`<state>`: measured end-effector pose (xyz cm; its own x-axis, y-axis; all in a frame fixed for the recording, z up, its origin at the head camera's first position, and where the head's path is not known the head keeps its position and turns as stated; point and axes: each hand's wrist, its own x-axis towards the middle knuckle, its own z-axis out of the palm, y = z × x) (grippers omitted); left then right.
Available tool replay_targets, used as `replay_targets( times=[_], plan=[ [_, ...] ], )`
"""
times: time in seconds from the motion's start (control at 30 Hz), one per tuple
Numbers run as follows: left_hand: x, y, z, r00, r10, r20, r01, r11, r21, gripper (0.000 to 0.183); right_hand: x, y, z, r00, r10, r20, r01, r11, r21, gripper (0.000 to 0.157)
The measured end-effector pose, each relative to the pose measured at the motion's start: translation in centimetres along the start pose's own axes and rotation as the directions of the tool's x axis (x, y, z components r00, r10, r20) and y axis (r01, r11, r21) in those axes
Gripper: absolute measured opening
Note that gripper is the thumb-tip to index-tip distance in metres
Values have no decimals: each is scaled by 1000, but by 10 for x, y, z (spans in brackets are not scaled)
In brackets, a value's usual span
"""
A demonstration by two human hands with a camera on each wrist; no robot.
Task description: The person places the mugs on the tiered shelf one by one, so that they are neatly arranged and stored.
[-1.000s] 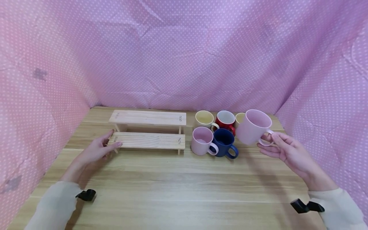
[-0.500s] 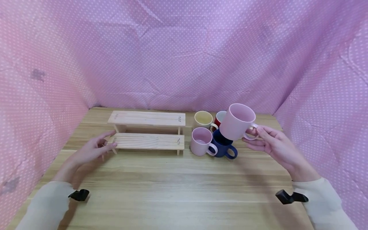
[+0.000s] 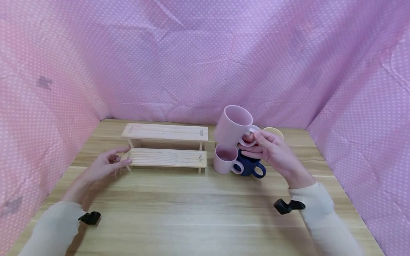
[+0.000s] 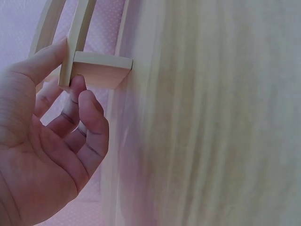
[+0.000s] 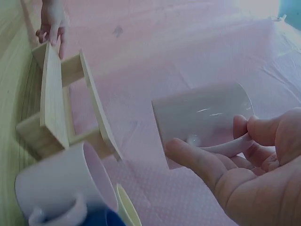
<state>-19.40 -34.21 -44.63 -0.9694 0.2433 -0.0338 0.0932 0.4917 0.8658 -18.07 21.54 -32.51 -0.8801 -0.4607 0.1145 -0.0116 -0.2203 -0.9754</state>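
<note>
My right hand pinches the handle of a pink mug, raised and tilted above the mug cluster. In the right wrist view, thumb and fingers close on this pink mug at its handle, one finger along its wall. My left hand holds the left end of a two-step wooden rack; in the left wrist view the thumb lies on the front board, fingertips beneath. Under the raised mug stand a second pink mug and a navy mug. A red mug is mostly hidden.
A yellow mug shows partly behind my right hand. Another yellow rim appears in the right wrist view beside the standing pink mug. The wooden table is enclosed by pink dotted cloth at the back and sides.
My right hand has carried the pink mug leftward and slightly up, from the right of the cluster to over the standing pink mug. The left hand stays at the rack's end.
</note>
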Motion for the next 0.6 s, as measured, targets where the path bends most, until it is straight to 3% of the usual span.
replay_targets(
  times=[0.2,0.3,0.4,0.6],
  plan=[
    [-1,-7,4,999,32,-1,-32,999,-34,63,30,9,38,997,64,-38,-67,993,-96,36],
    [1,-7,5,1000,22,0,-22,999,-43,64,47,12,59,992,118,-47,-121,990,-71,38],
    [2,-5,6,1000,15,6,-15,999,-48,65,68,17,79,991,134,-29,-135,991,-20,38],
    [0,-3,5,1000,10,-1,-10,998,-59,64,114,26,119,988,152,-4,-152,988,-18,39]
  ],
)
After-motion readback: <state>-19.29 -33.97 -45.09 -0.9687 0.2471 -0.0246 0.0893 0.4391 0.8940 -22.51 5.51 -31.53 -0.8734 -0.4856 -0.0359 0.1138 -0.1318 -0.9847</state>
